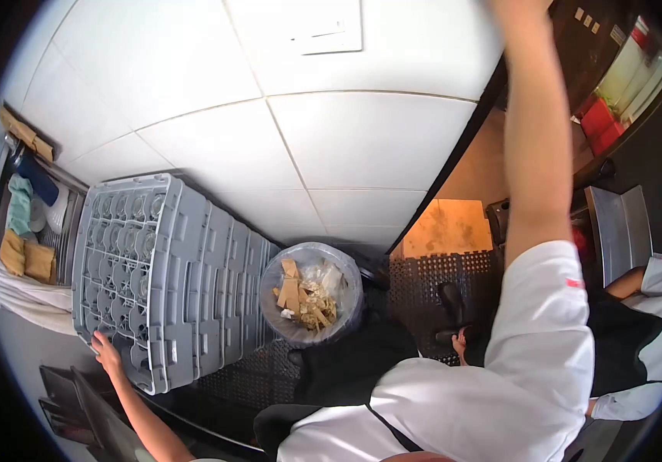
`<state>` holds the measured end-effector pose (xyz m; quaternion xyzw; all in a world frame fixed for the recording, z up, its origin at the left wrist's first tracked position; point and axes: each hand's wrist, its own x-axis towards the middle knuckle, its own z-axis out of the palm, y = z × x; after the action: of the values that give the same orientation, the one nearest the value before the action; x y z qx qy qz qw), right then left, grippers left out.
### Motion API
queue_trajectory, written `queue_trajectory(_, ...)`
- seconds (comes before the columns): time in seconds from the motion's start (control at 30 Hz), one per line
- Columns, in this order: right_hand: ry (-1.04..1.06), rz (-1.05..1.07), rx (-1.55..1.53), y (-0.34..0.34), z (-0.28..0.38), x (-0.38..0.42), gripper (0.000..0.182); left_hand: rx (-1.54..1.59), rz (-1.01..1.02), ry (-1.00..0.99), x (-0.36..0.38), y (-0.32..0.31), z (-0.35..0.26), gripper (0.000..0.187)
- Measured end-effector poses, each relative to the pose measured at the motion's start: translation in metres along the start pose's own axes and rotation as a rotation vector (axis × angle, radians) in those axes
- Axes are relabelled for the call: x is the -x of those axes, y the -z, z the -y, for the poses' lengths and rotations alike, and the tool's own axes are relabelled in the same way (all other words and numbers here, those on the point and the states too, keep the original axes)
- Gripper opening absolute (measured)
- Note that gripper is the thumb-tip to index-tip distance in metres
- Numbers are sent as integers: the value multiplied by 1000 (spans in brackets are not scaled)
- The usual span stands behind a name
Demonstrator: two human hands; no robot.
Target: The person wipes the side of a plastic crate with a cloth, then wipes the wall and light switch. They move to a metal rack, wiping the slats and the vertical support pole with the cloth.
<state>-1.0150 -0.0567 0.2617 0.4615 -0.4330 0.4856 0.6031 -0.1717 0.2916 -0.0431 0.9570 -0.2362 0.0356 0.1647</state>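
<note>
- While the left hand (105, 353) rests on the near top corner of the crate stack (165, 281), its fingers lie loosely spread and flat on the grey rim, gripping nothing that I can make out.
- Right arm (535, 131) is raised high, well away from the stack; the hand itself runs out of the top of the frame, so I cannot tell how those fingers are set.
- Stack: several grey compartment crates piled one on another, standing against the white tiled wall (346, 131). Upturned glasses (127, 239) show in the cells of the top crate.
- Just right of the stack, a lined bin (312, 292) with cardboard scraps and wrappers inside.
- Left of the stack, a counter edge with folded cloths (27, 258) and a few dishes.
- Right of the stack and past the bin, another person's sleeve and dark apron (646, 323), seated or crouched low; not the wearer's own.
- Floor beneath the stack: black perforated matting (439, 273).
- Judgement on step: looks like steadying or getting first purchase on the top crate, with only one hand committed; no lift or slide under way yet.
- Judgement on next move: a loaded glass crate would call for the second hand on the opposite rim and a level pull, so the glasses do not rattle or tip.
</note>
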Motion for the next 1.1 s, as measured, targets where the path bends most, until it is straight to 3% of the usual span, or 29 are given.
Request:
queue_trajectory(0.07,5,124,-70,32,23,73,55,-39,-2,34,4,0,-3,88)
queue_trajectory(0.13,6,350,-239,46,31,182,81,-31,-18,50,-3,-4,-1,88)
queue_trajectory(0.2,-345,658,-678,86,56,276,63,-27,-19,50,0,-2,-2,88)
queue_trajectory(0.27,310,853,-379,106,53,360,52,-20,-62,36,-10,-7,4,89)
queue_trajectory(0.33,319,1162,-671,128,53,398,52,-35,-105,15,-16,1,9,91)
queue_trajectory(0.37,265,1161,-854,142,50,404,50,-72,-193,148,46,28,-49,87)
queue_trajectory(0.4,216,1161,-1036,156,47,409,49,81,-288,8,45,29,-47,83)
queue_trajectory(0.43,95,1039,-1242,177,47,427,47,234,-383,-133,43,25,-46,78)
queue_trajectory(0.47,-193,1081,-1205,211,55,464,41,384,-478,-276,41,26,-42,74)
queue_trajectory(0.5,-730,1393,-1140,250,65,493,35,479,-456,-376,64,31,-59,60)
queue_trajectory(0.53,-1243,1518,-1204,278,69,505,34,534,-482,-491,116,38,-96,57)
queue_trajectory(0.6,-2208,1209,-916,343,90,572,36,856,-103,-596,180,27,-122,53)
queue_trajectory(0.63,-2296,1309,-881,367,84,559,35,834,203,-731,218,21,-132,55)
queue_trajectory(0.67,-2382,1406,-845,389,79,548,35,873,452,-735,265,21,-151,58)
queue_trajectory(0.7,-2498,1218,-782,405,91,541,35,885,696,-709,313,22,-170,61)
queue_trajectory(0.77,-2421,1390,-943,427,92,523,35,747,1051,-738,369,-13,-178,67)
queue_trajectory(0.8,-2354,1484,-931,434,97,510,37,693,1082,-806,398,-26,-186,64)
queue_trajectory(0.87,-2048,1303,-1216,431,117,469,42,664,1197,-830,438,-71,-194,73)
queue_trajectory(0.9,-1908,1294,-1315,427,122,428,47,853,1225,-765,458,-105,-196,74)
queue_trajectory(0.93,-1864,1448,-1432,422,122,400,52,1047,1245,-690,478,-127,-197,74)
queue_trajectory(1.0,-1383,1642,-1700,417,119,340,62,1483,1420,-357,515,-127,-211,75)
queue_trajectory(1.03,-1251,1648,-1790,418,116,312,62,1693,1487,-168,530,-125,-216,76)
queue_trajectory(1.1,-1045,1526,-1834,428,110,292,61,1913,1438,-44,554,-110,-223,77)
